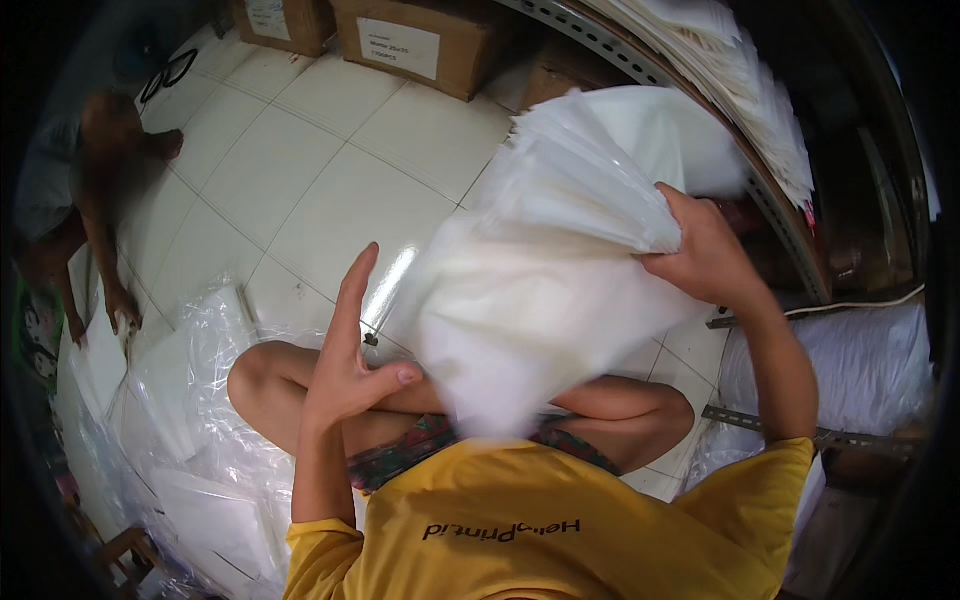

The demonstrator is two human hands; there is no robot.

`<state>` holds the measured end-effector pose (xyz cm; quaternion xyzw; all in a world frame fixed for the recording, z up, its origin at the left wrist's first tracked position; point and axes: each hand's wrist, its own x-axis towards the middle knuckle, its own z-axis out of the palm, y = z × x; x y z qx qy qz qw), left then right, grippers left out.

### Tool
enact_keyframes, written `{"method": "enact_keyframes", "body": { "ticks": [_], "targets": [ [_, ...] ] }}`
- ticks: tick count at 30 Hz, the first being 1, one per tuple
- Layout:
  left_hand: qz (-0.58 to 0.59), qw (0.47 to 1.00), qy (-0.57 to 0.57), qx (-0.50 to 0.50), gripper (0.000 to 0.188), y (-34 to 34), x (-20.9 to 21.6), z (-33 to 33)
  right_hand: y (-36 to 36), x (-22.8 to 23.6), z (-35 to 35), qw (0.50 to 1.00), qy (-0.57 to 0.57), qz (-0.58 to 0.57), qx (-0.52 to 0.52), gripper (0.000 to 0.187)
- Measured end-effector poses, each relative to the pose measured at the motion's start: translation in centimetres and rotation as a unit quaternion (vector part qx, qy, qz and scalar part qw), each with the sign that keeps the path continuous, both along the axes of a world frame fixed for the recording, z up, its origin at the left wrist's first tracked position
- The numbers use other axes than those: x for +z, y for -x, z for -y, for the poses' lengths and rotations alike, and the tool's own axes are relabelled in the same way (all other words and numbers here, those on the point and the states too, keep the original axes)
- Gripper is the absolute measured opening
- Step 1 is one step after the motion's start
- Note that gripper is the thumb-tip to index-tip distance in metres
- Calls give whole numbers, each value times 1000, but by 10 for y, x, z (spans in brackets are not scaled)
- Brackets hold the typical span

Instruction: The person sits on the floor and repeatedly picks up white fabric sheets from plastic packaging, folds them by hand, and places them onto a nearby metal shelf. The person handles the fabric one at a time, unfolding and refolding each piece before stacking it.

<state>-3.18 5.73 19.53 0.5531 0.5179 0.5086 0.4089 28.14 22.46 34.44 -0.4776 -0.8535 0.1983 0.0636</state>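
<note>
My right hand (700, 245) is closed on one edge of a thick stack of white plastic bags (590, 180), which fans out to the left and hangs down over my crossed legs. The lower part of the stack is smeared by motion. My left hand (350, 360) is raised above my left knee, fingers stretched up and thumb apart, holding nothing. It stays a little to the left of the bags, not touching them.
Clear plastic wrap with white packs (210, 400) lies on the tiled floor (310, 190) at left, where another person's hands (120, 305) touch a white pack. Cardboard boxes (420, 45) stand at the back. A metal shelf (780, 230) with stacked white sheets rises at right above wrapped bundles (840, 360).
</note>
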Motion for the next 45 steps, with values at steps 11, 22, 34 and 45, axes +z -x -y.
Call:
{"method": "enact_keyframes", "body": {
  "ticks": [11, 22, 34, 45],
  "targets": [
    [24, 989, 74, -126, 88, -25, -5, -95, -39, 118, 18, 973, -188, 36, 129, 74],
    [171, 898, 322, -247, 68, -62, -28, -60, -22, 128, -22, 991, -90, 55, 83, 66],
    [416, 836, 352, -72, 54, -103, -76, -13, 61, 16, -122, 985, -8, 83, 154, 70],
    [442, 781, 439, 40, 40, -72, -157, -37, 32, -217, 26, 933, 211, -2, 293, 95]
  ]
}}
